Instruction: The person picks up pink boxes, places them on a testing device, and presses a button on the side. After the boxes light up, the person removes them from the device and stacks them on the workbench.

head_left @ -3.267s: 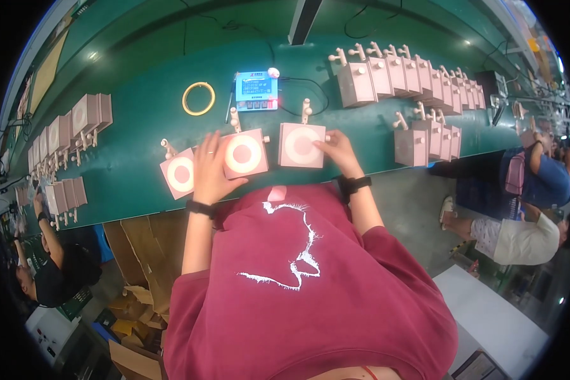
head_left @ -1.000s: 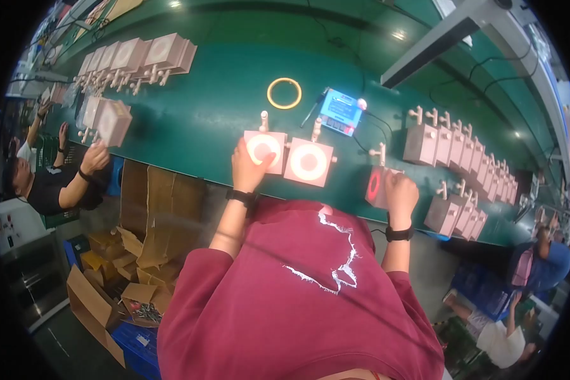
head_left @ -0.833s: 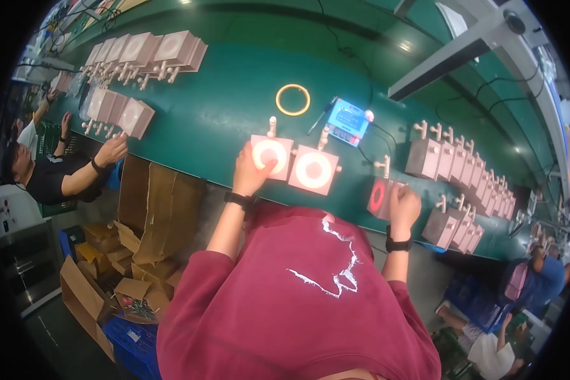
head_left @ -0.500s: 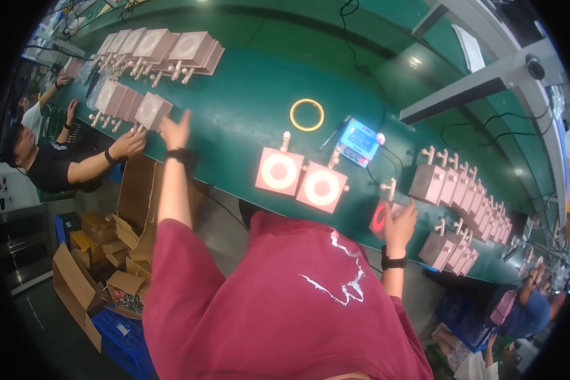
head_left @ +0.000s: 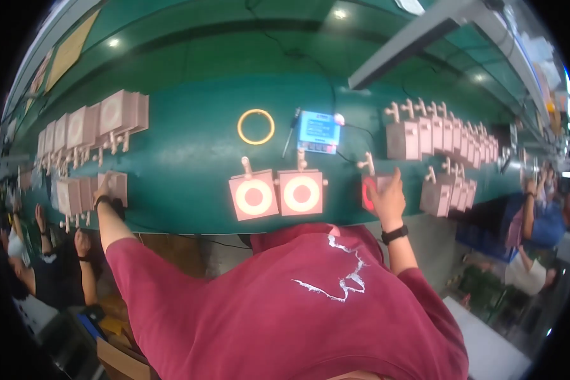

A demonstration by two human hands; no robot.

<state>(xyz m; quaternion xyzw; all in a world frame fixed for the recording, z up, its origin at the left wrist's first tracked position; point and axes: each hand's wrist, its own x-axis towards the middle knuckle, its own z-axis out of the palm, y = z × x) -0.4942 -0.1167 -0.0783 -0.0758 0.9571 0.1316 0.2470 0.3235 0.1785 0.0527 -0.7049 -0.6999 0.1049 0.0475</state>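
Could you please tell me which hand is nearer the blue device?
The right hand, right of the blue device at the red-ringed box; the left hand is far to its left at another box.

I see the left fingers [head_left: 104, 186] have swapped the lit box [head_left: 254, 196] for a pink one [head_left: 120, 189] well left of the yellow ring [head_left: 240, 127] (the co-worker's hand [head_left: 81, 242] has let go).

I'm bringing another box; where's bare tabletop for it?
Widest: green tabletop between the left boxes and yellow ring. Narrower: between the white-lit pair and red-lit box. Crowded: among the right boxes.
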